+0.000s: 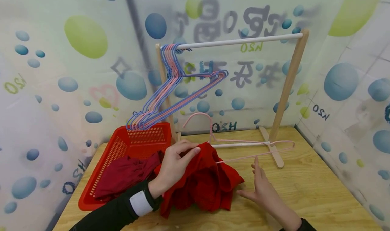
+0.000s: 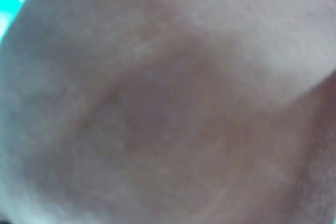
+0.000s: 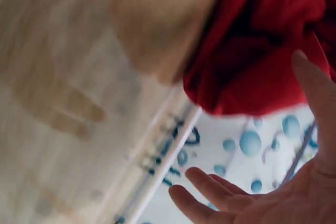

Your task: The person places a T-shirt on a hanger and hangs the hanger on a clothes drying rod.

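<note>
A bright red garment (image 1: pixel 199 187) is bunched in front of me, with one side of a pink wire hanger (image 1: pixel 281 142) inside it. The hanger's hook stands up and its other end sticks out bare to the right. My left hand (image 1: pixel 176 165) pinches the garment's upper edge between thumb and fingers, close to the hanger's neck. Nothing is in my right hand (image 1: pixel 262 189), whose fingers are spread just right of the cloth and below the hanger's bare end. In the right wrist view the garment (image 3: pixel 257 77) hangs near the thumb. Blurred skin fills the left wrist view.
A red plastic basket (image 1: pixel 88 199) holding a dark red garment (image 1: pixel 122 177) stands at the left. Behind is a wooden rack (image 1: pixel 287 85) with a white rod (image 1: pixel 243 41), where several blue and pink hangers (image 1: pixel 173 85) hang at the left end. The wooden tabletop (image 1: pixel 317 183) extends rightward.
</note>
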The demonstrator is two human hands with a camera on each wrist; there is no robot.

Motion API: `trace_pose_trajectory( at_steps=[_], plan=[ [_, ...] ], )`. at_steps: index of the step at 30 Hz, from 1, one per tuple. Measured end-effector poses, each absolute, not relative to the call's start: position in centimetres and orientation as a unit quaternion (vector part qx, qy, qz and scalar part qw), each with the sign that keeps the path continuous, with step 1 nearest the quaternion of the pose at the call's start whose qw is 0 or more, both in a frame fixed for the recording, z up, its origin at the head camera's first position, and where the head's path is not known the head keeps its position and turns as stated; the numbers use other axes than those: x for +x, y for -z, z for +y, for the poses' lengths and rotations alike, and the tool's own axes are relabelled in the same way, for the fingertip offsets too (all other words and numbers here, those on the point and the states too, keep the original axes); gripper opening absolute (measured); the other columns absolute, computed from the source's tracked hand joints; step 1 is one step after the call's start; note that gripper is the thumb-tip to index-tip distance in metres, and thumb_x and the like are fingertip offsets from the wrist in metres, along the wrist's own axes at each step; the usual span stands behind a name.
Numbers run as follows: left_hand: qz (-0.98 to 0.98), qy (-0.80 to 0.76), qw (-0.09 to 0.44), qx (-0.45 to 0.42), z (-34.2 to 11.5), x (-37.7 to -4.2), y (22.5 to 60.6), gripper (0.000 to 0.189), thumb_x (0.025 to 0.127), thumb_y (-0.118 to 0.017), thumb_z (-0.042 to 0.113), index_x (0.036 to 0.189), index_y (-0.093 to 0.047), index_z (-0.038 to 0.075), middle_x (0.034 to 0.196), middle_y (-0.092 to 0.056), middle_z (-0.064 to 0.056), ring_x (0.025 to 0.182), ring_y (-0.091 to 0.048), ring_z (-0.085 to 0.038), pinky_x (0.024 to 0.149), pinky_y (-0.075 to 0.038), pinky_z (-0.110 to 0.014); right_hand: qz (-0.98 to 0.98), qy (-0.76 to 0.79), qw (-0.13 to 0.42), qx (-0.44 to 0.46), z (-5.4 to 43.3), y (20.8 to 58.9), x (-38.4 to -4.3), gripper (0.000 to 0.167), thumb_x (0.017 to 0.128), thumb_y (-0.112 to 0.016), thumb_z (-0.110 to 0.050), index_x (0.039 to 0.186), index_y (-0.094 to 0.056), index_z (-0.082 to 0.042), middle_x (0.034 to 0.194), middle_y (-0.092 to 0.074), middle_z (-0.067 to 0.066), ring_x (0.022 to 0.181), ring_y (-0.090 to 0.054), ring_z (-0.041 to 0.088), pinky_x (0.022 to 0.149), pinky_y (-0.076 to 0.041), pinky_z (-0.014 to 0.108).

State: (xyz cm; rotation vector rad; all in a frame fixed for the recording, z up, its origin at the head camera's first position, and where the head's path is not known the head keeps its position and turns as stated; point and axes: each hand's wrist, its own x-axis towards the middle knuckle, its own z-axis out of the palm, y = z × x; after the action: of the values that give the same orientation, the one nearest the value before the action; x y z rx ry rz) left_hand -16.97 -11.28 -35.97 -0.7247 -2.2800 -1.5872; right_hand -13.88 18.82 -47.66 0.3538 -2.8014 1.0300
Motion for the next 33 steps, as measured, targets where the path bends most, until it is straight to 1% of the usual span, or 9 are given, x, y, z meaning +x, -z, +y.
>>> trace_pose_trajectory(
  at_steps=[3, 7, 13, 18, 20, 24, 30, 32, 33],
  plan=[
    [-0.782, 0.555, 0.139, -0.248, -11.0, -17.0, 35.7, 0.018, 0.099, -0.07, 0.014, 0.112, -0.08, 0.007, 0.099, -0.076, -0.007, 0.093, -0.068, -0.015, 0.079, -0.055, -0.025, -0.934, -0.308, 0.096, 0.155, 17.7, 48.5, -14.5, 0.121, 0.074, -0.094, -0.017, 0.158, -0.012, 0.012, 0.141, -0.051, 0.04, 0.12, -0.061, 0.053, 0.089, -0.055, 0.06],
    [-0.777, 0.562, 0.146, -0.243, -10.6, -17.0, 35.3, 0.017, 0.099, -0.07, 0.014, 0.111, -0.08, 0.007, 0.099, -0.076, -0.008, 0.091, -0.066, -0.013, 0.077, -0.054, -0.024, -0.935, -0.293, 0.121, 0.161, 16.7, 48.6, -15.6, 0.087, 0.075, -0.082, 0.005, 0.151, -0.04, 0.004, 0.133, -0.062, 0.028, 0.111, -0.068, 0.041, 0.085, -0.057, 0.052],
    [-0.772, 0.565, 0.165, -0.242, -10.4, -17.0, 35.1, 0.016, 0.099, -0.07, 0.014, 0.109, -0.08, 0.007, 0.096, -0.074, -0.008, 0.082, -0.059, -0.009, 0.07, -0.05, -0.023, -0.925, -0.318, 0.147, 0.145, 16.8, 48.6, -16.7, 0.049, 0.078, -0.072, 0.016, 0.122, -0.069, -0.002, 0.111, -0.076, 0.015, 0.102, -0.074, 0.033, 0.085, -0.059, 0.049],
    [-0.765, 0.569, 0.179, -0.242, -10.6, -17.1, 34.9, 0.015, 0.099, -0.07, 0.012, 0.109, -0.08, 0.007, 0.093, -0.072, -0.008, 0.083, -0.059, -0.009, 0.072, -0.052, -0.023, -0.914, -0.341, 0.184, 0.118, 18.4, 47.9, -17.3, 0.036, 0.085, -0.066, 0.017, 0.115, -0.074, -0.003, 0.103, -0.078, 0.011, 0.086, -0.071, 0.019, 0.071, -0.057, 0.035],
    [-0.765, 0.57, 0.183, -0.239, -10.7, -17.3, 34.8, 0.014, 0.1, -0.069, 0.011, 0.108, -0.08, 0.007, 0.093, -0.072, -0.008, 0.082, -0.058, -0.01, 0.071, -0.051, -0.024, -0.906, -0.359, 0.196, 0.106, 19.1, 47.3, -17.6, 0.033, 0.089, -0.064, 0.015, 0.115, -0.073, -0.001, 0.098, -0.076, 0.013, 0.071, -0.062, 0.01, 0.061, -0.05, 0.029],
    [-0.765, 0.57, 0.191, -0.229, -10.8, -17.7, 34.7, 0.013, 0.101, -0.067, 0.011, 0.107, -0.078, 0.006, 0.095, -0.072, -0.009, 0.08, -0.058, -0.01, 0.071, -0.05, -0.025, -0.886, -0.414, 0.194, 0.08, 20.6, 45.6, -18.3, 0.027, 0.096, -0.057, 0.01, 0.119, -0.07, 0.002, 0.092, -0.073, 0.019, 0.059, -0.042, 0.0, 0.053, -0.038, 0.023],
    [-0.763, 0.577, 0.195, -0.218, -10.8, -18.2, 34.5, 0.013, 0.102, -0.064, 0.009, 0.108, -0.075, 0.003, 0.099, -0.072, -0.013, 0.082, -0.059, -0.011, 0.073, -0.05, -0.025, -0.872, -0.436, 0.214, 0.067, 22.3, 43.2, -19.2, 0.026, 0.102, -0.051, 0.003, 0.121, -0.069, 0.002, 0.099, -0.072, 0.021, 0.066, -0.046, -0.001, 0.058, -0.041, 0.024],
    [-0.762, 0.579, 0.192, -0.216, -10.8, -18.2, 34.4, 0.014, 0.103, -0.063, 0.009, 0.109, -0.074, 0.003, 0.1, -0.071, -0.013, 0.083, -0.06, -0.013, 0.074, -0.05, -0.025, -0.867, -0.444, 0.217, 0.066, 22.8, 42.4, -19.5, 0.027, 0.103, -0.05, 0.001, 0.121, -0.069, 0.002, 0.098, -0.072, 0.011, 0.068, -0.048, -0.002, 0.059, -0.042, 0.023],
    [-0.762, 0.579, 0.191, -0.216, -10.8, -18.2, 34.4, 0.014, 0.103, -0.062, 0.009, 0.11, -0.073, 0.003, 0.101, -0.071, -0.014, 0.084, -0.06, -0.014, 0.074, -0.05, -0.025, -0.864, -0.449, 0.219, 0.067, 23.1, 42.1, -19.6, 0.026, 0.103, -0.05, 0.0, 0.122, -0.069, 0.002, 0.098, -0.072, 0.0, 0.07, -0.049, -0.003, 0.06, -0.042, 0.022]
  ],
)
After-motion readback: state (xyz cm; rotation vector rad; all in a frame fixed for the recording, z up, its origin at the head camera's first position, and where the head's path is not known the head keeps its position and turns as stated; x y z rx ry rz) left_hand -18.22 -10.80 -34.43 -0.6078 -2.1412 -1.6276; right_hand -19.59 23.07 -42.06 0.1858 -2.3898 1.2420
